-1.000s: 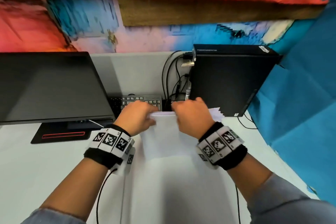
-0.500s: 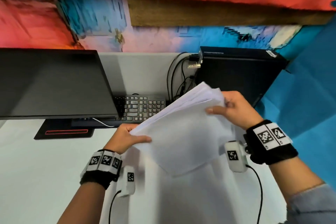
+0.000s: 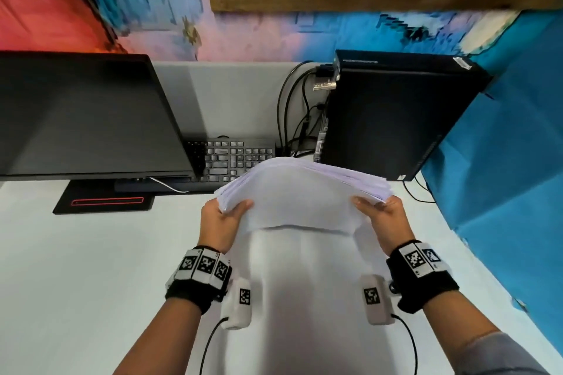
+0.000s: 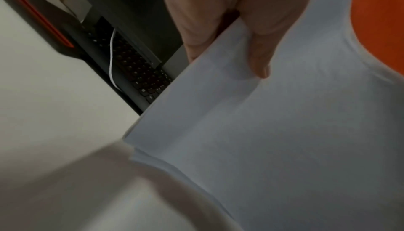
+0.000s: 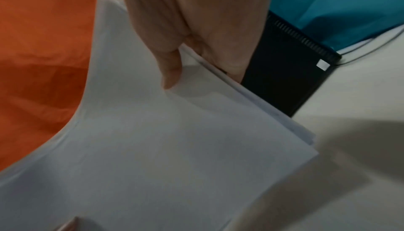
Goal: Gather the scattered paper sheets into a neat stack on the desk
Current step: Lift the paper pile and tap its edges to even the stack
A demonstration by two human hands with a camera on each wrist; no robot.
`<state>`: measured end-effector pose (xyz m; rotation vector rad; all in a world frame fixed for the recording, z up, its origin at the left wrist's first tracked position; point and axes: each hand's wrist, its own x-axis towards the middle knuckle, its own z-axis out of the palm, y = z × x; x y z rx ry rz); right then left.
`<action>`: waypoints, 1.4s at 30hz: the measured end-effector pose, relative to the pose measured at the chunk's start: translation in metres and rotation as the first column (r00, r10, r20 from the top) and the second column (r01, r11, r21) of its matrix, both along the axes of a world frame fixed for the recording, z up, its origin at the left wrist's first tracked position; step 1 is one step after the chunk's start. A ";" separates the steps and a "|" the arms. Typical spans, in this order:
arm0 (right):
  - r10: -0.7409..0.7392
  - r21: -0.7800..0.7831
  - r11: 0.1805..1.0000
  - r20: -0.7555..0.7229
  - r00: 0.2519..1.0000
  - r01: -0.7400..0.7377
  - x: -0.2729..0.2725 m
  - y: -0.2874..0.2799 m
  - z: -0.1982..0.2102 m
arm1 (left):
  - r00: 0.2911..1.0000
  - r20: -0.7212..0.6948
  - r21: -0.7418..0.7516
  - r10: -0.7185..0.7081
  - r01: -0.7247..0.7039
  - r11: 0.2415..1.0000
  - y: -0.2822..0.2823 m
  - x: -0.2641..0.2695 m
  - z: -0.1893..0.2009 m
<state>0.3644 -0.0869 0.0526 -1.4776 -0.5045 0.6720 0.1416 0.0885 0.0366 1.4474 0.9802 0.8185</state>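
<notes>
A bundle of white paper sheets (image 3: 301, 192) hangs in the air above the white desk (image 3: 91, 283), bowed upward in the middle. My left hand (image 3: 227, 211) pinches its left edge, thumb on the near face and fingers behind. My right hand (image 3: 373, 207) pinches the right edge the same way. In the left wrist view the thumb presses the paper sheets (image 4: 262, 131). The right wrist view shows the paper sheets (image 5: 164, 139) with slightly fanned edges under the thumb. The lower edge of the bundle is off the desk.
A dark monitor (image 3: 85, 119) stands at the left on a black base (image 3: 106, 201). A black keyboard (image 3: 234, 158) lies behind the paper. A black computer tower (image 3: 393, 116) with cables stands at the right. Blue cloth (image 3: 502, 176) hangs on the far right.
The bundle, first held at its top edge over the desk, was lifted and tilted. Both hands moved to its side edges and now hold it level and bowed.
</notes>
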 end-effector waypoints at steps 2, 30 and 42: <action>-0.008 0.001 1.000 -0.008 1.000 0.008 -0.007 -0.003 -0.007 | 1.000 0.031 -0.019 0.001 -0.001 1.000 -0.006 -0.001 -0.005; -0.007 0.212 0.977 -0.071 0.997 0.022 0.003 -0.006 -0.017 | 0.969 0.248 -0.051 -0.024 0.037 0.998 0.000 0.005 -0.001; -0.307 0.053 0.952 0.168 0.937 0.303 -0.010 0.008 -0.029 | 0.917 0.236 -0.086 0.321 -0.309 0.947 -0.003 0.031 0.002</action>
